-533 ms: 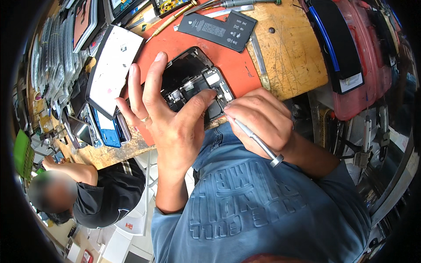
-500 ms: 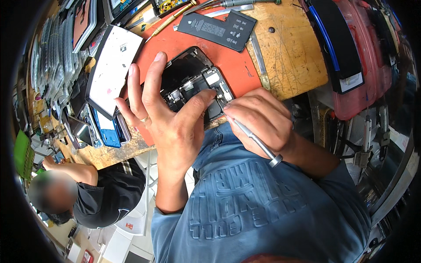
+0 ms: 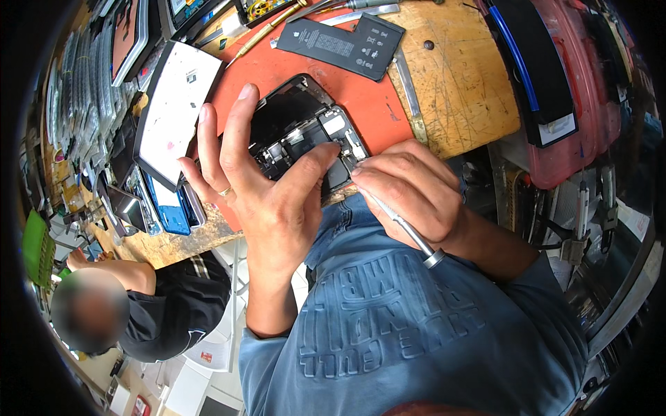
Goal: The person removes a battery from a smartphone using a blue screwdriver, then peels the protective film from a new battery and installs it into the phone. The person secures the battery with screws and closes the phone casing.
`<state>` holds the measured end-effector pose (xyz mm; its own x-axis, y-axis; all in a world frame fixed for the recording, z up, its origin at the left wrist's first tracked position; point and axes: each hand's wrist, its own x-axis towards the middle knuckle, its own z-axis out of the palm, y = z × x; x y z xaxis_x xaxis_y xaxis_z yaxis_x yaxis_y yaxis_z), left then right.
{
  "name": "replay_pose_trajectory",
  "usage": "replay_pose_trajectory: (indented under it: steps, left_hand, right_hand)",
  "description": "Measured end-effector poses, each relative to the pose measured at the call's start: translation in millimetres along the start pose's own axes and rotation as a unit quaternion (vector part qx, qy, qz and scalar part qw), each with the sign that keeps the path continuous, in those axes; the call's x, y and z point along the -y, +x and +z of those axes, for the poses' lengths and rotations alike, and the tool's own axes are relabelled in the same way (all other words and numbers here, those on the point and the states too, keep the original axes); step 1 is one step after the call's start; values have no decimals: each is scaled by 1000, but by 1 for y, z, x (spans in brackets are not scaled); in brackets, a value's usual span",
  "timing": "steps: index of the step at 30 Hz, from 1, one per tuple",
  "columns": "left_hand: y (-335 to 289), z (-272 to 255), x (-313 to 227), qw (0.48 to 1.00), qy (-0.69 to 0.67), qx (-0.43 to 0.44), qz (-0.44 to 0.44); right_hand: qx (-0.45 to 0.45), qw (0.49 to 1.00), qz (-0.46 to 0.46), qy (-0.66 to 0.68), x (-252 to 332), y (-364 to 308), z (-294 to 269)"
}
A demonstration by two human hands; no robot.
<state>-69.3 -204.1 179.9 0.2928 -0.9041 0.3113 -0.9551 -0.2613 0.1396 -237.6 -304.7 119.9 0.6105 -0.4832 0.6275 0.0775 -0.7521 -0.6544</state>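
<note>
An opened smartphone (image 3: 336, 125) lies tilted on the orange mat, its inner parts showing. My left hand (image 3: 267, 180) reaches over it, the fingers stretched out and spread, and the thumb tip presses on the phone's insides. With closed fingers my right hand (image 3: 416, 191) holds a slim silver precision screwdriver (image 3: 414, 239), its flared end toward my body. Those fingertips touch the phone's near right edge, and the screwdriver's tip is hidden by them. Beyond the phone rests a black phone battery (image 3: 343, 45).
The orange mat (image 3: 378, 104) covers part of a worn wooden bench (image 3: 461, 90). A brass screwdriver (image 3: 267, 31) and metal strip (image 3: 407, 83) lie around the battery. Phone parts and a white-faced panel (image 3: 179, 104) crowd the left. A red plastic box (image 3: 590, 139) stands right; a person (image 3: 173, 305) sits lower left.
Both hands keep nearly the same place on the phone. The screwdriver's rear end has shifted very slightly. The seated person's head has moved a little to the right.
</note>
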Motion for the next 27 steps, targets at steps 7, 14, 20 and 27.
replay_pose_trajectory:
  steps: [7,14,20,27]
  left_hand:
    - [0,1,0,1000,-2,-8,1]
    - [-1,0,0,1000,0,-6,-1]
    - [-1,0,2,1000,4,-9,5]
    - [-1,1,2,1000,2,-15,8]
  right_hand:
    - [1,1000,-3,3,0,1,2]
    - [11,999,18,43,-1,8,-2]
    - [19,998,24,55,-1,11,-3]
    - [25,999,3,33,-1,12,-2]
